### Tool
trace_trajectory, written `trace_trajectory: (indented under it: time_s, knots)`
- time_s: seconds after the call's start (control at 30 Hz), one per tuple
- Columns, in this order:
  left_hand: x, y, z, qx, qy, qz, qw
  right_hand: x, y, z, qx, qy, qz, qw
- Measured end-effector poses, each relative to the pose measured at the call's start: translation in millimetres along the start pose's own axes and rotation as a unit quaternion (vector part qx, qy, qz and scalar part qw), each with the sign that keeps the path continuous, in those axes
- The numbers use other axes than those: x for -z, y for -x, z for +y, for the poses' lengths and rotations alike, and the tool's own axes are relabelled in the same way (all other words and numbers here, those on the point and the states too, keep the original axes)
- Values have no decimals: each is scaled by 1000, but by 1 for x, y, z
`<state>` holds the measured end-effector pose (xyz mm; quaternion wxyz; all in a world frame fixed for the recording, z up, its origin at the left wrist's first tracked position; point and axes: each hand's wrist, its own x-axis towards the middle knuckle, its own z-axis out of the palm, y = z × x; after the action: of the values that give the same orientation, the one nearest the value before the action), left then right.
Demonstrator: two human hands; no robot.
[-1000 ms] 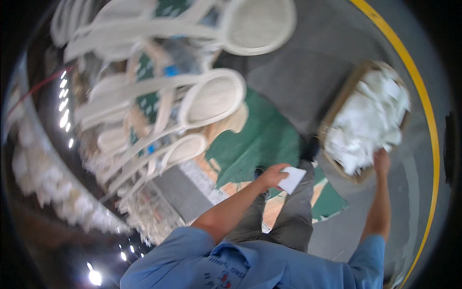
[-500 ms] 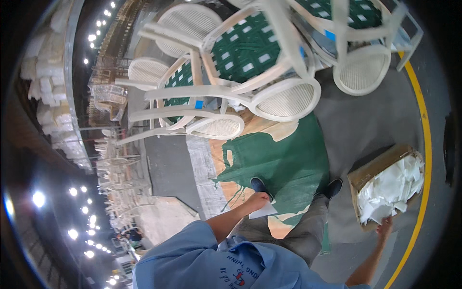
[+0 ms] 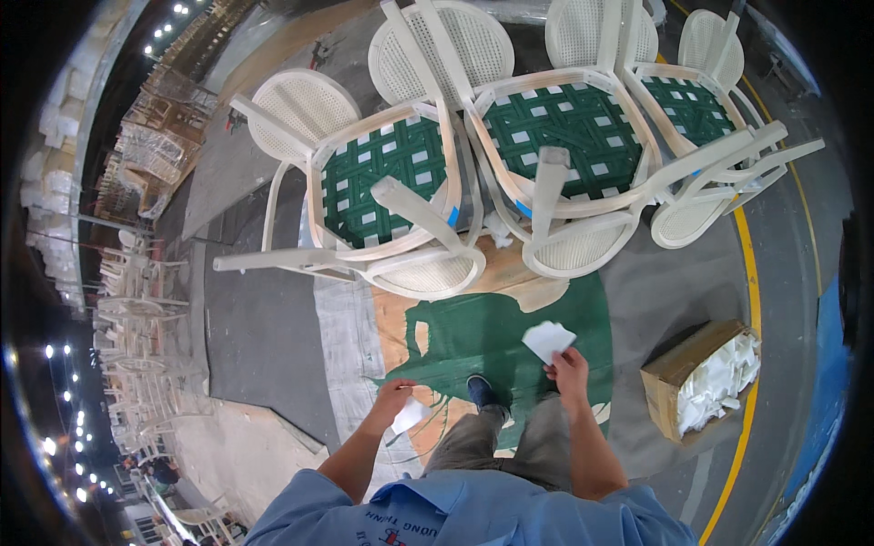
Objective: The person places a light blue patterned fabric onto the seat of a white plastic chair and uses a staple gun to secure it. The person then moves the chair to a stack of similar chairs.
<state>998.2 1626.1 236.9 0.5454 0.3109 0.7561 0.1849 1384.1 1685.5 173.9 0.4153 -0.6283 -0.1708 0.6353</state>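
My left hand (image 3: 394, 398) is closed on a small white sheet (image 3: 411, 415) that hangs below the fingers. Out in front of me, my right hand (image 3: 568, 369) pinches a larger white sheet (image 3: 549, 340) by its lower edge. Whether the sheets are paper or thin foam I cannot tell. Ahead of both hands, and apart from them, stand upturned cream chairs (image 3: 419, 273) with round woven backs. Their seat undersides show green webbing (image 3: 387, 173) woven in a lattice, with white showing through the gaps.
An open cardboard box (image 3: 662, 387) full of white pieces (image 3: 719, 382) stands on the floor at my right, beside a yellow line (image 3: 750, 300). Green and tan covering (image 3: 492, 318) lies underfoot. More chair frames (image 3: 141, 318) are stacked at the left.
My right hand has left the box and come round in front of me with a white sheet. The left hand has shifted left. The view has turned, showing more of the chairs.
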Motion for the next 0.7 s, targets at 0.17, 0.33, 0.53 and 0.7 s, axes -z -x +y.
trace_trajectory:
  time_s: [0.17, 0.33, 0.53, 0.7]
  knots:
    - [10, -57, 32, -51, -19, 54, 997, -84, -59, -27, 39, 4, -1, 999]
    - [-27, -146, 84, -223, -14, 125, 967, -131, -137, -47, 114, 161, 24, 980]
    - [-73, -262, 127, -363, -60, 206, 907, -171, -229, -23, 184, 172, 57, 966]
    - [-92, -309, 140, -386, 37, 155, 909, -185, -270, 6, 237, 102, 54, 965]
